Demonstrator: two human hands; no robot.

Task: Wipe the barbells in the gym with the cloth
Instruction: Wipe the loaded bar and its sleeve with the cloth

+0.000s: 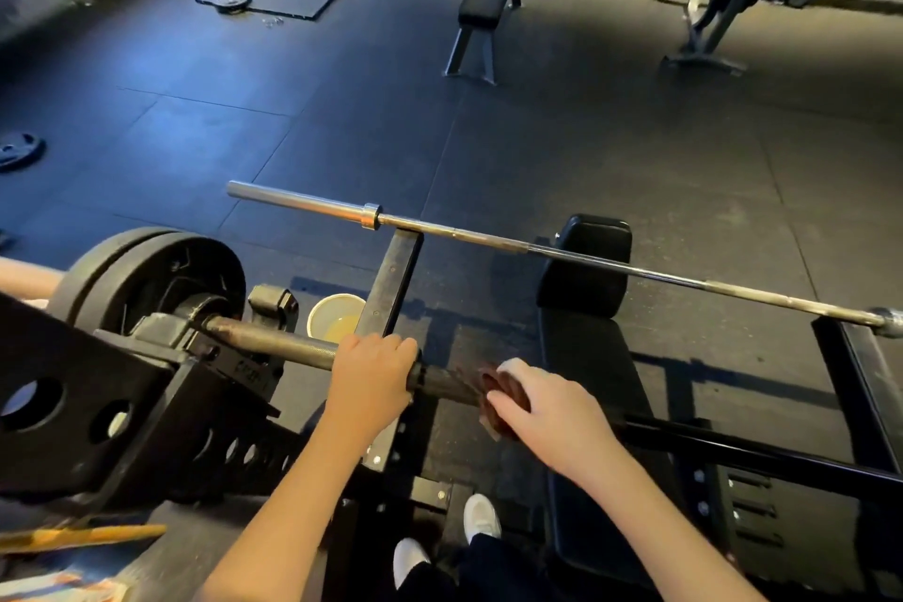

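Head view looks down on the dark barbell (293, 347), racked and running from 9 to 3 o'clock across the lower frame. The left hand (366, 372) curls closed over its shaft near centre. The right hand (547, 406), just toward 3 o'clock of it, grips a dark red cloth (493, 398) bunched against the shaft. A short bare stretch of shaft separates the hands. Toward 9 o'clock, knurled shaft lies uncovered up to the rack hook and the black plates (146, 284). Toward 3 o'clock, it runs uncovered to the frame edge. At 12 o'clock a chrome barbell (488, 237) crosses above a black bench (586, 357), apart from both hands. A cup (334, 315) stands on the floor just beyond the left hand. Open rubber floor (342, 137) spreads past the chrome barbell.
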